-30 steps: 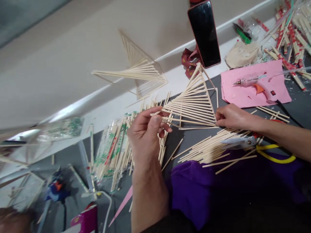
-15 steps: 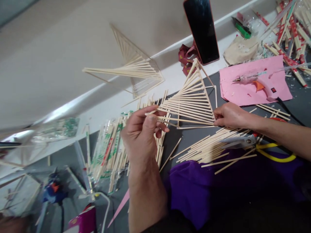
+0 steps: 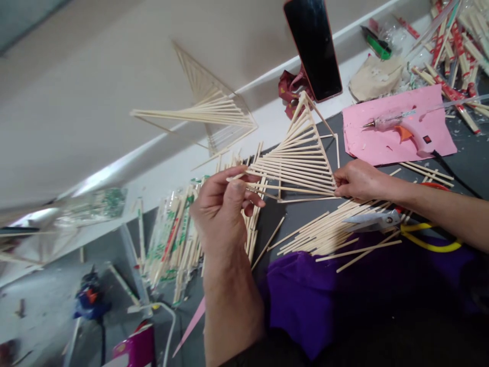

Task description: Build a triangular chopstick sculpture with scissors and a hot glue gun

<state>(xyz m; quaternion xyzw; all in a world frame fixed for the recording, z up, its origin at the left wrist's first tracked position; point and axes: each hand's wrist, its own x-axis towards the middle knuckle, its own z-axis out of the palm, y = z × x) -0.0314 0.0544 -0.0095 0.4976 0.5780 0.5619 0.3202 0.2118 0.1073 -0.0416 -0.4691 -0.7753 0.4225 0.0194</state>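
A fan-shaped frame of thin wooden sticks (image 3: 296, 158) is held between my two hands, tilted above the grey table. My left hand (image 3: 225, 204) pinches its narrow left end between thumb and fingers, where the stick tips come together. At the lower right corner, my right hand (image 3: 355, 181) is closed on the frame, the fingertips partly hidden. Below the frame lies a loose pile of wooden sticks (image 3: 317, 232). Scissors (image 3: 391, 219) with yellow and red handles rest by that pile, under my right forearm.
A clear glue gun (image 3: 405, 127) lies on pink card (image 3: 355, 145). A phone (image 3: 315, 51) stands against the wall. A similar stick frame (image 3: 225, 109) leans at the back. Wrapped chopsticks (image 3: 171, 234), a blue glue gun (image 3: 91, 295) and red-wrapped chopsticks (image 3: 458, 51) lie around.
The view has shifted slightly. Both hands keep their hold on the stick frame, which has hardly moved. A stick structure at the far lower left no longer shows there.
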